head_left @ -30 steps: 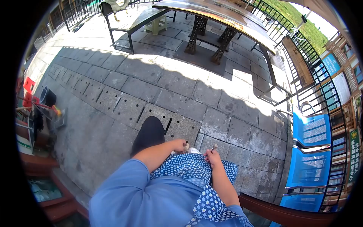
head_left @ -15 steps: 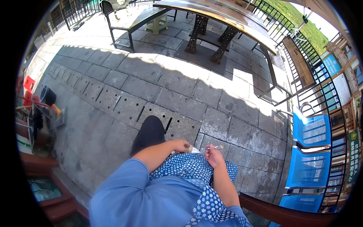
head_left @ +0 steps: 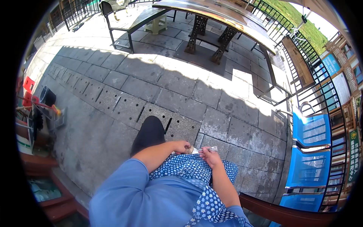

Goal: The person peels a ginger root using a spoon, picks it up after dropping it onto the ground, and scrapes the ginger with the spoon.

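Observation:
Low in front of me, my left hand (head_left: 182,146) is closed on a small pale object (head_left: 190,150), too small to name. My right hand (head_left: 210,156) pinches a thin tool (head_left: 212,148) with a light, flattish end pointing right; its other tip reaches left toward the pale object. Whether the tip touches the object cannot be made out. Both hands are over the blue flowered apron (head_left: 185,166) on my lap, beside my dark-clad knee (head_left: 151,132).
A long table (head_left: 211,13) and benches stand ahead on the paving (head_left: 174,81). Blue metal seats (head_left: 308,168) are at the right by a black railing. A dark bucket (head_left: 47,96) and red items are at the left.
My right hand has moved slightly down and left, bringing the tool closer to my left hand. The tool's angle has shifted. My left hand has stayed nearly still.

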A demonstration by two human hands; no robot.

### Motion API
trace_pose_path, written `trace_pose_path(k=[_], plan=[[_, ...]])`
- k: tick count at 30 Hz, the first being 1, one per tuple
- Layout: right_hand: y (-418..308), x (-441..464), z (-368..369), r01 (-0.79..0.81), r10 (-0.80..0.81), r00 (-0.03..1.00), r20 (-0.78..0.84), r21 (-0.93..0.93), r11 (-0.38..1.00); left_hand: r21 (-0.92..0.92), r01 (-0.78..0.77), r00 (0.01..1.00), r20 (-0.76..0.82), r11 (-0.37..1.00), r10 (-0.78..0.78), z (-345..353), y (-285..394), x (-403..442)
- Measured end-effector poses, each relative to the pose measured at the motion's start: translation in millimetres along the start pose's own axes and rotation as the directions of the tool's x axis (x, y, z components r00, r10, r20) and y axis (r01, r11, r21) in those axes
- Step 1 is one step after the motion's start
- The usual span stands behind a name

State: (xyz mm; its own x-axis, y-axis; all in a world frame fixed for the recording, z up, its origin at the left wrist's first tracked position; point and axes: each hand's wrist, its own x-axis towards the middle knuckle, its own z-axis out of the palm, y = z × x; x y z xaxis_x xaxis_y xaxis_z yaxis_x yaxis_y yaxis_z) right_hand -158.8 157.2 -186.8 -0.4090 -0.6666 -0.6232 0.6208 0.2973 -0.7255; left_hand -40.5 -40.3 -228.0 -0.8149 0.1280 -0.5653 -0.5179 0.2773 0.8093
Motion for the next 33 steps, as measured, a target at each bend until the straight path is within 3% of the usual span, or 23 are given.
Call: trace_pose_path(k=[4,5,6,9,13,15,20,24,29,33], plan=[[3,1,4,-0.045,0.052,0.996,0.066,-0.105,0.993,0.047,-0.004,1.0,-0.026,0.999,0.005,4,6,0],[4,3,3,-0.044,0.052,0.996,0.067,-0.105,0.993,0.13,-0.085,0.994,-0.059,0.988,0.093,6,7,-3],[6,4,2,-0.049,0.052,0.998,0.026,-0.116,0.992,0.214,-0.161,0.98,-0.085,0.964,0.182,7,8,-5],[7,8,-2,-0.039,0.034,0.999,-0.041,-0.11,0.993,0.28,-0.136,0.985,-0.069,0.95,0.161,8,12,-7],[2,4,6,-0.015,0.015,0.999,-0.032,0.008,1.0,0.285,-0.142,0.983,-0.074,0.948,0.169,7,17,-11],[-1,3,14,-0.034,0.033,0.999,-0.036,-0.014,0.999,0.282,-0.195,0.966,-0.113,0.939,0.235,9,14,-8],[0,3,21,-0.022,0.022,1.0,-0.01,-0.069,0.997,0.263,-0.179,0.966,-0.135,0.948,0.22,7,25,-13],[-2,1,23,0.003,-0.003,1.0,-0.025,-0.001,1.0,0.248,-0.214,0.94,-0.211,0.945,0.269,8,23,-13],[-2,-2,23,0.017,-0.016,1.0,-0.024,0.021,1.0,0.281,-0.221,0.944,-0.179,0.934,0.277,7,23,-11],[-1,4,17,0.037,-0.033,0.992,-0.118,0.038,0.999,0.307,-0.251,0.926,-0.201,0.918,0.32,8,19,-9]])
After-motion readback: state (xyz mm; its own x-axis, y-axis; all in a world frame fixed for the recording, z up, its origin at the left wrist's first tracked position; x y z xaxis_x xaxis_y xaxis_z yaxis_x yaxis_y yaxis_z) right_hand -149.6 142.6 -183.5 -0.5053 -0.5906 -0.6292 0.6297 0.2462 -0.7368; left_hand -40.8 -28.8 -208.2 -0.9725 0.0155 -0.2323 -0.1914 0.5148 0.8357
